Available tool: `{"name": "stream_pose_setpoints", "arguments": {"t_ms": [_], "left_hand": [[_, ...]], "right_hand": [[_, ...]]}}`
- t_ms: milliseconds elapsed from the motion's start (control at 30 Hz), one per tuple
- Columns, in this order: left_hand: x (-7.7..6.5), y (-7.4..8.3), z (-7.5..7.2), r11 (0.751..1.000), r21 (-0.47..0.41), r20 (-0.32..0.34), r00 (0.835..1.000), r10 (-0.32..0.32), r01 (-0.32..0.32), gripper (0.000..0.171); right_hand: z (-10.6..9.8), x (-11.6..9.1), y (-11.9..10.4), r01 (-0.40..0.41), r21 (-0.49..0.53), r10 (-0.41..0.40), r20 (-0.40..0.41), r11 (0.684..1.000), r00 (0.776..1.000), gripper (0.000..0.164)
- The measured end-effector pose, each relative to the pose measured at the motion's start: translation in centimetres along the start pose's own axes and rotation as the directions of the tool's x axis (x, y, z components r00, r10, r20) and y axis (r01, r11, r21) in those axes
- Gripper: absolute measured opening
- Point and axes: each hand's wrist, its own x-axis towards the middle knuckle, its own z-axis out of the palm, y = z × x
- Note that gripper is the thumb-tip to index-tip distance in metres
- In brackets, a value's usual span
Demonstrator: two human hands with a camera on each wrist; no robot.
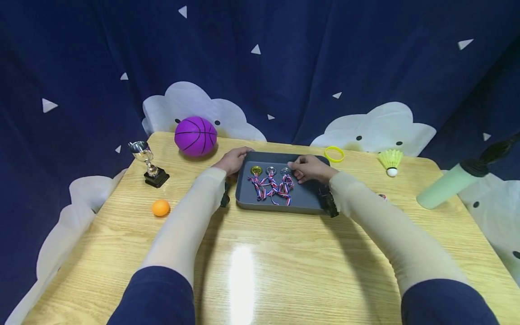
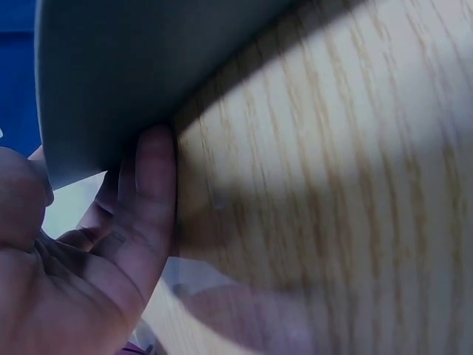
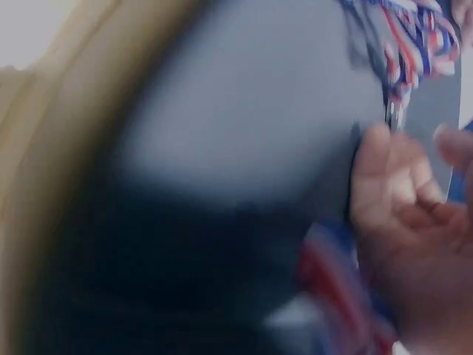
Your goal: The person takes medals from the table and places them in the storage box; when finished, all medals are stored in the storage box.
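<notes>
No readable text or numbers, medals (image 1: 256, 170) perhaps too small

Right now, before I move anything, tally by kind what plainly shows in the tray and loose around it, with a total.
Medals in the tray: 3
Balls, purple ball and orange ball: 2
Trophy: 1
Shuttlecock: 1
Yellow ring: 1
Green bottle: 1
Total: 9, leaving out a small thing mostly hidden by the right sleeve.

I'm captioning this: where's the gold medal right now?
In the head view, the gold medal lies inside the dark tray, toward its left end, left of a silver medal.
</notes>
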Motion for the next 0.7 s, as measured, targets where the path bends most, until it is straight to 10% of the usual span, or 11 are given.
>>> {"name": "stream_pose_setpoints", "arguments": {"t_ms": [333,700], "left_hand": [[0.2,0.0,0.2,0.998,-0.042,0.015,0.999,-0.036,0.037,0.044],[0.1,-0.2,0.2,0.993,-0.091,0.034,0.997,-0.067,0.070,0.045]], "right_hand": [[-3.2,-2.8,2.4,0.238,0.300,-0.198,-0.158,0.924,0.967,0.025],[-8.0,-10.3,6.5,0.175,-0.062,-0.181,-0.129,0.983,0.975,0.026]]}}
